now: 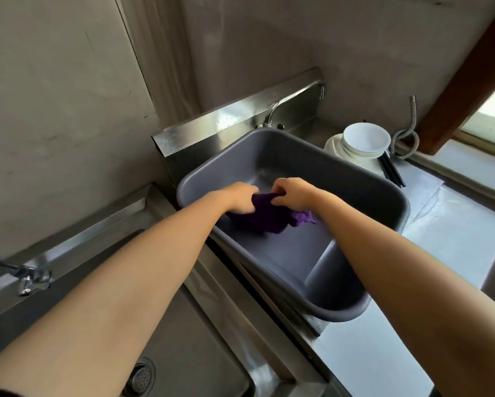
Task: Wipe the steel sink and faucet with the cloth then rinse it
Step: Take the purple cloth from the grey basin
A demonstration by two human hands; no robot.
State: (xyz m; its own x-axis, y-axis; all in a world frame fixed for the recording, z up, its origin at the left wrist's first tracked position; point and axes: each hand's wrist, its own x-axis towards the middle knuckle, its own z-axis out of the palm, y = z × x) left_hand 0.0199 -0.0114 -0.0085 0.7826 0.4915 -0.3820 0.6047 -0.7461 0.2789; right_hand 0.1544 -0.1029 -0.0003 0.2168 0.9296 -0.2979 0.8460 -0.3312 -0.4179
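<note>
Cloth, purple and bunched, is located inside the grey basin, near its middle, and we hold it with both hands. Our left hand grips the left end of the cloth with the fingers curled into the fabric. Our right hand grips the right end in the same manner, thumb and fingers closed on it. The two hands sit just beside each other, with a short span of cloth between them. The remaining fabric hangs below the hands toward the basin floor; we cannot tell whether it touches that floor.

The faucet stands behind the far rim of the basin, against the steel backsplash, with its spout swung toward the basin's right side. The steel sink lies left of the basin and nearer to us, with a drain strainer in its floor and a second tap at its far edge.

Right of the basin, on the table, a stack of white bowls stands just beside the far right rim. Black chopsticks lie against the stack, and a flexible metal hose coils beyond it
</note>
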